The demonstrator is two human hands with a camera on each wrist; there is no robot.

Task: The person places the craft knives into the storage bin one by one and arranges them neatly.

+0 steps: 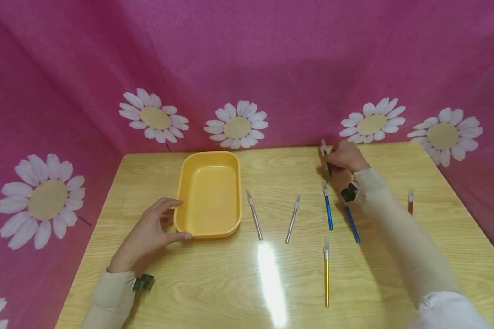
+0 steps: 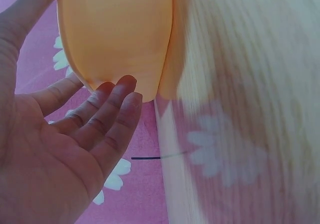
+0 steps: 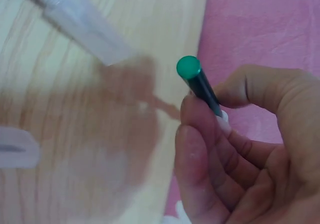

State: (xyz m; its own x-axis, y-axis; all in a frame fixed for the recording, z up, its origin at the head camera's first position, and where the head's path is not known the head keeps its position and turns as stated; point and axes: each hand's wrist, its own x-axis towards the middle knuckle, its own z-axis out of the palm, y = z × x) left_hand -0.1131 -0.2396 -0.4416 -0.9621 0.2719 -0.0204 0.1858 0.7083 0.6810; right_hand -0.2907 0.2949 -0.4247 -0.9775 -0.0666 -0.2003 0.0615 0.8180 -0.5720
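Observation:
My left hand holds the left near corner of an orange-yellow plastic tray. Its thumb and index finger lie over the rim, while in the left wrist view the other fingers rest against the outside wall. At the table's far side, my right hand pinches a green craft knife between thumb and fingers. The knife is tilted, its clear cap pointing away and its green end facing the right wrist camera. Just nearer lie two blue craft knives, one beside the other, which the right wrist partly covers.
Two silvery craft knives, one left of the other, lie right of the tray. A yellow craft knife lies nearest me. A reddish-brown one is at right, partly behind my forearm. Pink flowered cloth stands behind the table.

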